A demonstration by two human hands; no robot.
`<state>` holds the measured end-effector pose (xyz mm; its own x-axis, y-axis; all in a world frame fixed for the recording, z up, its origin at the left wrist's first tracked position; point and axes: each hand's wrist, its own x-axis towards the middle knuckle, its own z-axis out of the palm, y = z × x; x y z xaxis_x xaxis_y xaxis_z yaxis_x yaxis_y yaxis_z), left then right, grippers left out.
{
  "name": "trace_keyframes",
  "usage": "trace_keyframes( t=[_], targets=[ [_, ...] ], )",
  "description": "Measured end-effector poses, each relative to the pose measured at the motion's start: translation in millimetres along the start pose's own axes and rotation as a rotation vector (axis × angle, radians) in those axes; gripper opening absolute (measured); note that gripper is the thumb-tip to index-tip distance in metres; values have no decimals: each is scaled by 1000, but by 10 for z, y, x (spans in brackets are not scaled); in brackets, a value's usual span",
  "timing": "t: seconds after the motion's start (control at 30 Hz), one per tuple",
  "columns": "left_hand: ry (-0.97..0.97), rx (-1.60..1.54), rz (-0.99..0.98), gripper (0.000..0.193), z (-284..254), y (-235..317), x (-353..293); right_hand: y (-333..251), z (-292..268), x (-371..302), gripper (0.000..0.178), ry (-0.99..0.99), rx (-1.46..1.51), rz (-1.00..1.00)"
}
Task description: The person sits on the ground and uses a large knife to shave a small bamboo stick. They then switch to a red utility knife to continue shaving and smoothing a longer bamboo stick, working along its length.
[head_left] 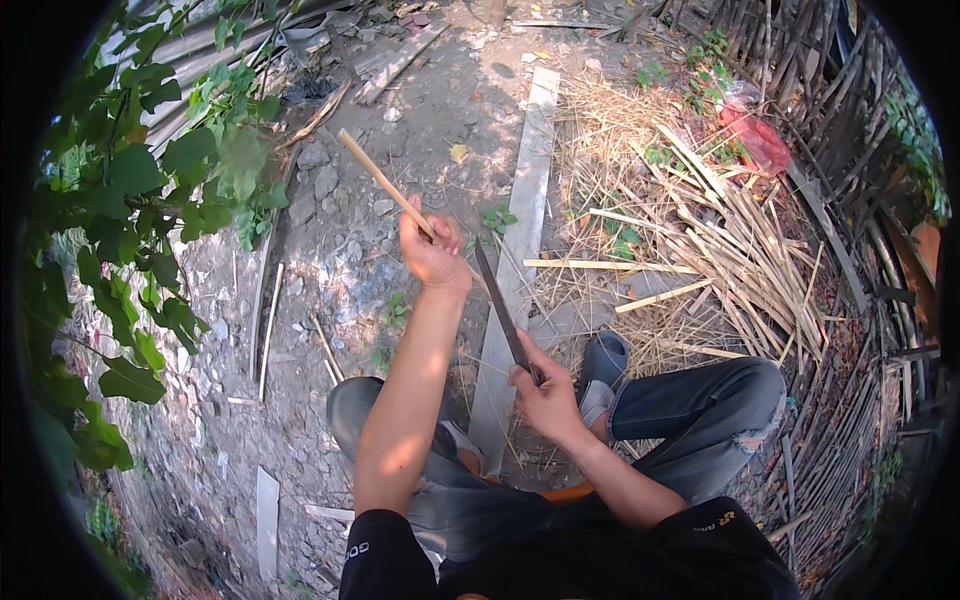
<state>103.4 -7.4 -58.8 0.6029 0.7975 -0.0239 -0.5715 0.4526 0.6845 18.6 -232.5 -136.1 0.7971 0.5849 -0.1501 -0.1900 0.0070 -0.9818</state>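
My left hand [433, 252] is closed around a pale bamboo strip [372, 170], which slants up and to the left from my fist; its lower end passes behind the hand. In my right hand [547, 397] is a long dark knife [505, 320], its blade pointing up and a little left. The blade's tip lies just right of my left wrist, near the strip's lower part; whether they touch I cannot tell. Fingers hide most of the knife's handle.
A long grey plank [528, 200] runs away from between my feet. To its right lies a heap of split bamboo strips [740, 250] on shavings, with a red plastic bag [755, 140] beyond. Leafy branches [130, 200] hang at the left, and a stick fence [820, 60] stands far right.
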Motion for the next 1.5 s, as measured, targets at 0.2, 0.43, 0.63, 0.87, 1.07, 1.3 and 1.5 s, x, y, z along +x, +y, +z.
trace_keyframes(
  t=[0.2,0.43,0.63,0.87,1.07,1.3,1.5],
  targets=[
    [212,-13,73,30,19,-135,-69,-1486,43,202,57,296,292,-321],
    [224,-76,115,25,31,-112,29,-409,58,-31,54,1,82,258],
    [208,-16,108,27,35,-173,-49,-1499,111,108,57,354,334,-402],
    [167,-69,130,33,7,-88,5,-55,-112,-83,55,99,70,261],
    [154,-19,95,38,96,-216,-41,-1221,-54,4,56,303,209,-331],
    [84,-43,132,39,-30,-136,23,-269,-123,-139,57,14,53,241],
    [86,-2,97,38,-23,-189,-84,-1356,-105,19,56,315,218,-389]
  ],
)
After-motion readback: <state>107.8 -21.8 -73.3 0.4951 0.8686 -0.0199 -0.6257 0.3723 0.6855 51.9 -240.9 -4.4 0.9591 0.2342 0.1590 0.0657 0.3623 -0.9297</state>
